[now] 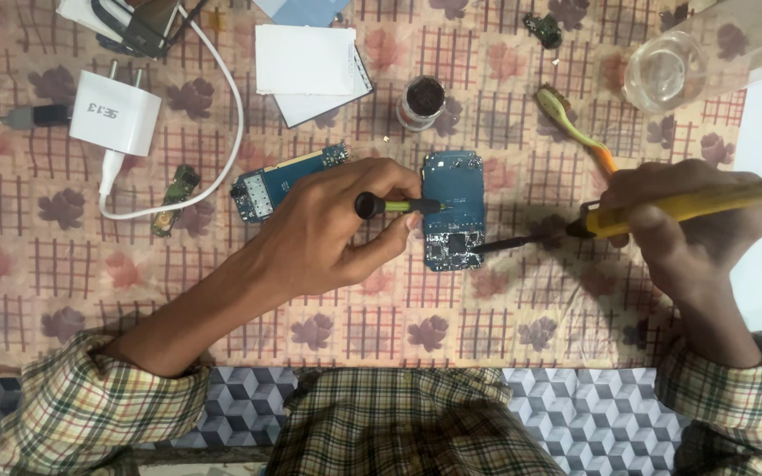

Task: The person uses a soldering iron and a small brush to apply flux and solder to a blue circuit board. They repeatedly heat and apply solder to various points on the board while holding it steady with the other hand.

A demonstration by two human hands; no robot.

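A blue phone circuit board [454, 207] lies on the patterned cloth at the centre. My left hand [332, 231] grips a small green-shafted tool with a black knob [390, 206], its tip resting on the board's middle. My right hand [685, 225] holds a yellow-handled soldering iron [690, 207], and its dark tip touches the board's lower right edge. Both forearms wear plaid sleeves.
A second blue board [286, 181] and a small green board [172, 199] lie to the left. A white charger [115, 112] with cable, white cards [306, 66], a small dark-filled pot [422, 99], a worn toothbrush [575, 125] and a clear bottle [681, 62] sit behind.
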